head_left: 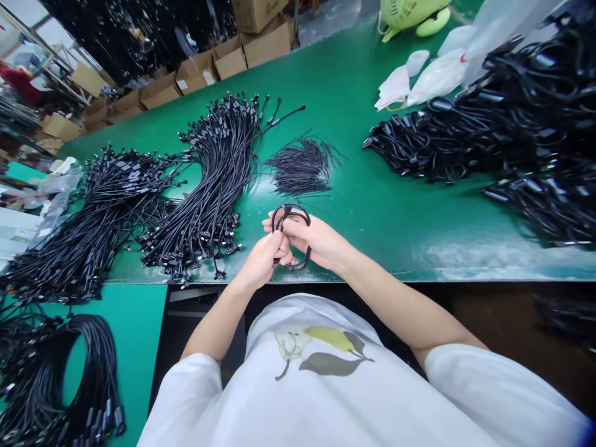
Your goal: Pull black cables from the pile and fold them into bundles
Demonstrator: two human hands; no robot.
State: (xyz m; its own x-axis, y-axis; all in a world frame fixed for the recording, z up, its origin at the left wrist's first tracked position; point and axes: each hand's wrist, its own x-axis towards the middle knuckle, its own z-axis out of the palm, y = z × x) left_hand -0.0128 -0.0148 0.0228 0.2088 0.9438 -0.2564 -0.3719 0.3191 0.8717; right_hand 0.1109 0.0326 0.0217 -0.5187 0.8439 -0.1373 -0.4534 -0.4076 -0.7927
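Note:
A black cable (306, 218), coiled into a small loop, is held between both hands near the table's front edge. My left hand (266, 256) pinches the coil's left side with closed fingers. On the other side, my right hand (317, 239) grips the coil, its thumb over the strands. The fingers partly cover the cable's ends. Just beyond the hands lies a pile of short thin black ties (302, 166). To the left, a thick bundle of straight black cables (218, 167) with plugs at both ends rests on the green table (354, 161).
More cable bundles (93, 217) lie farther left, and looped cables (95, 354) rest on a lower green surface. Heaps of coiled cables (465, 136) fill the right side. A white plastic bag (440, 77) and a green basket (407, 13) stand behind. Cardboard boxes (198, 71) line the far edge.

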